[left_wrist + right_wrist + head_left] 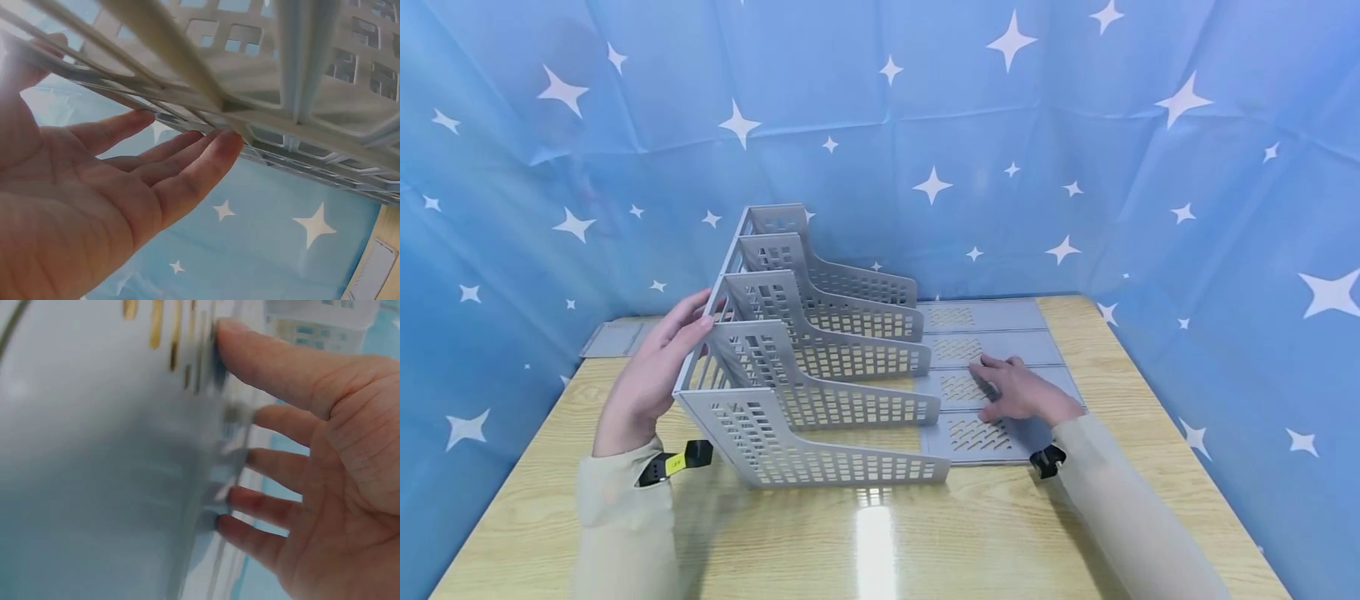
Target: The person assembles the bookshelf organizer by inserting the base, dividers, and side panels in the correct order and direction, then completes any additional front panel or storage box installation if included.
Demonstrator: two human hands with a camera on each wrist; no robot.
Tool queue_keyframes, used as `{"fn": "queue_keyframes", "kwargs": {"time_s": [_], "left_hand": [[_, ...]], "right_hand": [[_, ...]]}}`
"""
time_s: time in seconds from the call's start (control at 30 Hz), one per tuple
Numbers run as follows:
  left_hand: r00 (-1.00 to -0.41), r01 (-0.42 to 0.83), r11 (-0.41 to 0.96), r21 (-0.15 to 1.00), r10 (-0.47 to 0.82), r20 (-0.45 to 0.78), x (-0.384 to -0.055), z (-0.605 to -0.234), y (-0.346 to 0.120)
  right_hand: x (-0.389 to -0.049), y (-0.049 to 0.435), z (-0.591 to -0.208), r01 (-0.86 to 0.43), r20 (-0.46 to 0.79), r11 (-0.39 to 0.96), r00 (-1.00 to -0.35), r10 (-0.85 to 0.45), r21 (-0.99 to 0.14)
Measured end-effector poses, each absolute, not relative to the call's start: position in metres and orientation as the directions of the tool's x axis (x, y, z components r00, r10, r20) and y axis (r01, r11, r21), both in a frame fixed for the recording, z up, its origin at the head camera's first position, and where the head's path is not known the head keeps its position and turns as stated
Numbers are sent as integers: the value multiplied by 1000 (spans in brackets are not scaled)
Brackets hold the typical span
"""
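A grey plastic file rack [850, 396] with several perforated dividers stands on the table, its high slatted back toward the left. My left hand [658, 367] is at this back, its fingers extended along the slats. In the left wrist view the fingertips [226, 145] meet the frame from outside, and the palm shows. To the right of the dividers lie flat grey panels [1011, 317] with slanted slots. My right hand [1026, 393] rests over the middle panels, fingers spread. The right wrist view has its thumb [269, 359] and fairly straight fingers at a panel's surface.
Another flat grey piece [613, 337] lies at the table's back left, partly behind my left hand. The wooden table [805, 542] ends against a blue star-printed curtain [850, 83] at the back and both sides. Dark bands with small devices sit on both wrists.
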State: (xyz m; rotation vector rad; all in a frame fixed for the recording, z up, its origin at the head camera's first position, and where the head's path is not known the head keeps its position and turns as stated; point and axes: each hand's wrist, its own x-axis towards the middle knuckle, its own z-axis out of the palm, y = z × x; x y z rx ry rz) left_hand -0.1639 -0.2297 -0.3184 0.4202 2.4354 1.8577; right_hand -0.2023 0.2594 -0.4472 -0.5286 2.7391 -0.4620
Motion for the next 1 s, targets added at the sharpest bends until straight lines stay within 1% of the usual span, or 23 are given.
{"fn": "queue_keyframes", "kwargs": {"time_s": [0.1, 0.17, 0.27, 0.33, 0.4, 0.5, 0.67, 0.77, 0.9, 1.0], "left_hand": [[-956, 203, 205, 958, 252, 148, -161, -321, -230], [-953, 226, 226, 948, 252, 167, -158, -322, -230], [-946, 268, 271, 925, 254, 199, -152, -324, -232], [-942, 294, 318, 901, 255, 217, -146, -323, -234], [-943, 300, 342, 891, 249, 221, -140, -322, -234], [-945, 315, 404, 859, 215, 245, -130, -320, -232], [-933, 360, 470, 806, 191, 305, -112, -315, -223], [-933, 359, 464, 810, 207, 295, -107, -314, -221], [-937, 334, 439, 834, 247, 245, -112, -311, -222], [-931, 330, 409, 851, 292, 221, -122, -310, -224]], "right_hand": [[-191, 260, -444, -300, -223, 849, -877, -425, -435], [-180, 260, -442, -316, -206, 813, -864, -460, -488], [-165, 255, -442, -383, -171, 753, -824, -541, -536], [-158, 250, -443, -437, -140, 730, -802, -581, -526], [-152, 245, -444, -479, -110, 730, -796, -595, -487], [-148, 240, -447, -491, -79, 752, -813, -577, -439], [-140, 235, -448, -479, -84, 766, -823, -562, -430], [-136, 228, -450, -521, -63, 738, -798, -600, -428], [-133, 216, -455, -644, 52, 659, -730, -682, -390], [-133, 209, -459, -689, 132, 621, -702, -700, -374]]}}
